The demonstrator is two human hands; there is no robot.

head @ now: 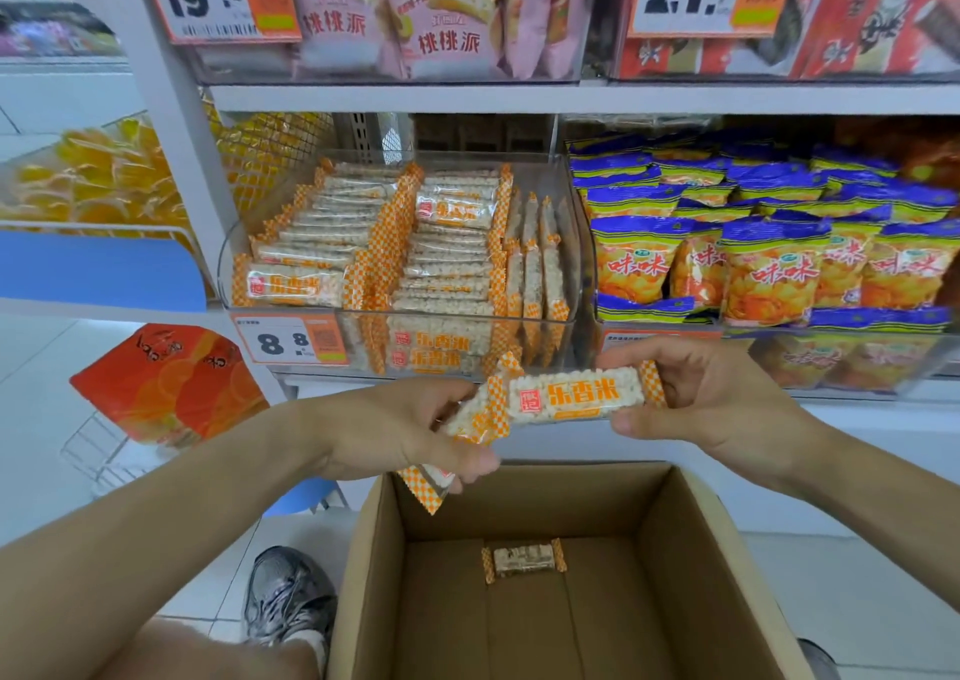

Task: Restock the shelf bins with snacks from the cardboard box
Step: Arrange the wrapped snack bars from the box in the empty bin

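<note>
You were mid-restock, both your left hand and right hand pinching bars just above the box, so next they'd probably go up into the bin.

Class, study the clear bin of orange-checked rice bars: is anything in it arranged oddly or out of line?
Yes. In the clear bin, most rice bars lie flat in stacks, but a few bars along its right wall stand on edge, breaking the pattern. Nothing looks spilled or torn.
</note>
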